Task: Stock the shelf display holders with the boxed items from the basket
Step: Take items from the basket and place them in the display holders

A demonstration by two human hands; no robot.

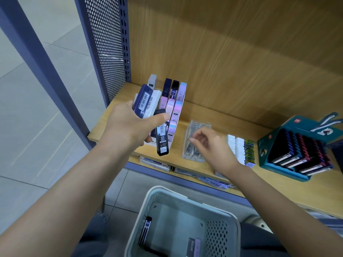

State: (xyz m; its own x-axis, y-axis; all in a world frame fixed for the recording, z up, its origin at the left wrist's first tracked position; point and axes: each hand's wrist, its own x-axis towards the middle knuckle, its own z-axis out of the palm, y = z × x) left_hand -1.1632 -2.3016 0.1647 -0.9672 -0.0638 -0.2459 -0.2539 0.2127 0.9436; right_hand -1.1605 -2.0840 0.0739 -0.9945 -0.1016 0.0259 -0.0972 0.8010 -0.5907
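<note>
My left hand (128, 125) grips a fan of slim boxes (148, 102): a dark blue one, a white one and a black one that hangs down over the shelf edge. Behind them stands a white tiered display holder (175, 108) with pastel and dark boxes in rows. My right hand (209, 143) hovers with loosely curled fingers over a clear plastic holder (196, 127) and holds nothing that I can see. The grey basket (187, 199) sits below at the bottom centre, with a few slim boxes (145, 230) lying inside.
The wooden shelf (232, 115) also carries white and green-yellow small items (241, 145) and a teal display box (295, 145) of dark packs at the right. A perforated metal side panel (107, 49) bounds the shelf on the left. More packs lie on a lower shelf.
</note>
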